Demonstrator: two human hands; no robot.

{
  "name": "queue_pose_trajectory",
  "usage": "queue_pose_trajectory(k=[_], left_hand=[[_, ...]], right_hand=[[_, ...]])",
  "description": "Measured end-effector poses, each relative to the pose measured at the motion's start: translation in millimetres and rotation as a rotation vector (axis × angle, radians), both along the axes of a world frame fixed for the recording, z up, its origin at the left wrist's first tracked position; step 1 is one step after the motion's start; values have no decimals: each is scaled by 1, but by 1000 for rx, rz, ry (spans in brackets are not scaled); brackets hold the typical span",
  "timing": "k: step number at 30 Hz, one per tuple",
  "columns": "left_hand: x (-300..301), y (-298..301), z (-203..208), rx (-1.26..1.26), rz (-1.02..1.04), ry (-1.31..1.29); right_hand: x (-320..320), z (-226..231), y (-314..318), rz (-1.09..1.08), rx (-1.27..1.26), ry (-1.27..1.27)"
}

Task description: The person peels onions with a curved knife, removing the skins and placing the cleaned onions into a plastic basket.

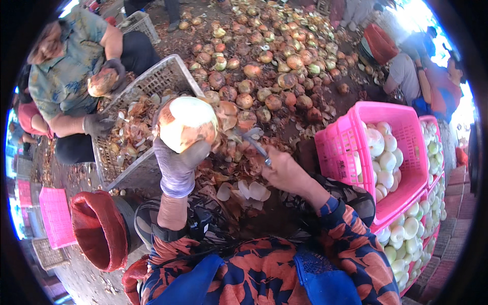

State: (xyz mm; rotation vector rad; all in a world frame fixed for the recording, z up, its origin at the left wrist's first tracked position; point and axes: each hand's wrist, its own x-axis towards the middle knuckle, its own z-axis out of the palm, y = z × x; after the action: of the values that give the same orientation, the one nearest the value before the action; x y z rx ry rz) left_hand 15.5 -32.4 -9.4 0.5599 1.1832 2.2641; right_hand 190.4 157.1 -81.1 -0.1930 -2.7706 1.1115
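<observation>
My left hand (pixel 178 165), in a grey and lilac knitted glove, is wrapped round a large onion (pixel 187 126). The onion's top is bare and white, while brown skin still clings to its lower side. In my bare right hand (pixel 288 174) is a small knife (pixel 259 148), gripped by the handle and pointing toward the left. The blade is apart from the onion. Below both hands, loose onion skins (pixel 249 192) lie on the ground between my knees.
A pink crate (pixel 330 147) of peeled onions (pixel 389 161) stands on fuller crates at my right. Unpeeled onions (pixel 274 103) cover the ground ahead. At left, a co-worker (pixel 76 61) holds an onion over a white crate (pixel 114 184) of skins. A red mesh sack (pixel 96 239) stands nearby.
</observation>
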Motion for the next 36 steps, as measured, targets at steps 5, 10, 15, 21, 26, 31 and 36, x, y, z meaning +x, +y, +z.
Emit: queue_pose_trajectory(k=[5, 10, 15, 21, 26, 31, 36], left_hand=[[24, -9, -4, 48, -108, -21], [22, -7, -3, -131, -268, 22], [13, 0, -6, -332, -383, 178], [27, 2, 4, -290, -620, 46], [-14, -12, -69, 78, -1184, -1282], [1, -28, -33, -398, -815, -45], [5, -22, -9, -453, -766, -128]], right_hand=[[-10, 72, 1, -80, -917, -131], [-1, 107, 9, 83, -672, 20], [2, 119, 3, 202, -307, 160], [13, 108, 4, 293, -21, 253], [14, 106, -19, 320, 86, 251], [18, 91, -33, 261, 97, 246], [19, 70, -38, 211, 183, 296]])
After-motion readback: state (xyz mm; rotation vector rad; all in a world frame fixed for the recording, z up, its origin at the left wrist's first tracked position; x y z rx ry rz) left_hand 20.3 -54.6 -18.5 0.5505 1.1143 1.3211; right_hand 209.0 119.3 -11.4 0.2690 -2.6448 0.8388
